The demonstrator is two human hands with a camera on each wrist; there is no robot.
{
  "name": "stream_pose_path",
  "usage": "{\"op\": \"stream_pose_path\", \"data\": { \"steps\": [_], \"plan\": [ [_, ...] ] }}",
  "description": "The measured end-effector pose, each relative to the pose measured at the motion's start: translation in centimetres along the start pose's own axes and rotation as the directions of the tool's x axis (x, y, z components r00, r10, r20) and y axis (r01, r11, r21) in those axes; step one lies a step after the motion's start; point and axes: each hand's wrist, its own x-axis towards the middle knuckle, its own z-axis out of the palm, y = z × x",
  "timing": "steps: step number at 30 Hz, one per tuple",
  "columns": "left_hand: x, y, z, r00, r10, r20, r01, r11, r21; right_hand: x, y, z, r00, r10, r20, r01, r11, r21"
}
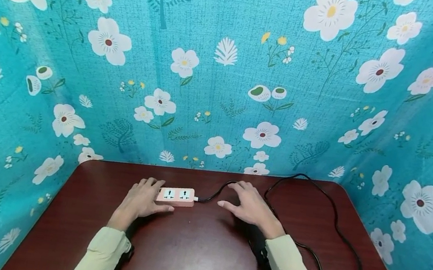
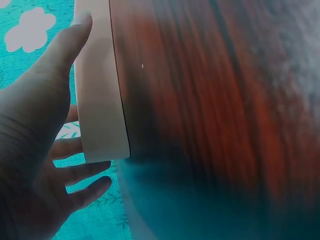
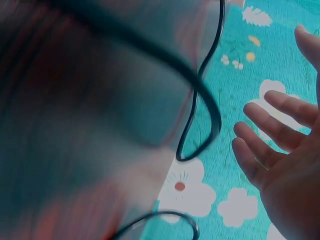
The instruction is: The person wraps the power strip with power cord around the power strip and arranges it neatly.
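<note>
A pink power strip [image 1: 175, 196] with white socket faces lies toward the back of the dark red table. Around its left end is my left hand [image 1: 141, 199], the thumb along the near side and the spread fingers at the far side. The left wrist view shows the strip's plain side [image 2: 100, 95] between thumb and fingers. A black cable [image 1: 213, 197] leaves the strip's right end and passes behind my right hand [image 1: 250, 205]. That hand hovers with fingers apart and nothing in them; in the right wrist view the cable [image 3: 215, 112] runs left of the fingertips.
The rest of the black cable [image 1: 336, 220] loops along the back and right side of the wooden table [image 1: 189, 253]. Turquoise flowered cloth [image 1: 213, 101] rises behind the table's back edge and along both sides.
</note>
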Motion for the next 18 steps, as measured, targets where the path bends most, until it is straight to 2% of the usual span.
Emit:
{"op": "stream_pose_path", "data": {
  "steps": [4,11,18],
  "plan": [
    [0.3,0.1,0.2,1.0,0.007,0.01,-0.007,1.0,0.006,0.5,-0.7,0.9,1.0,-0.021,0.002,0.021,1.0,-0.021],
    [0.4,0.2,0.2,0.999,0.008,0.039,-0.008,1.0,-0.004,1.4,-0.5,2.1,1.0,-0.005,0.027,0.006,1.0,-0.031],
    [0.4,0.2,0.6,0.998,0.032,0.046,-0.03,0.999,-0.031,2.0,-1.2,3.4,0.998,0.007,0.058,-0.001,0.995,-0.101]
  ]
}}
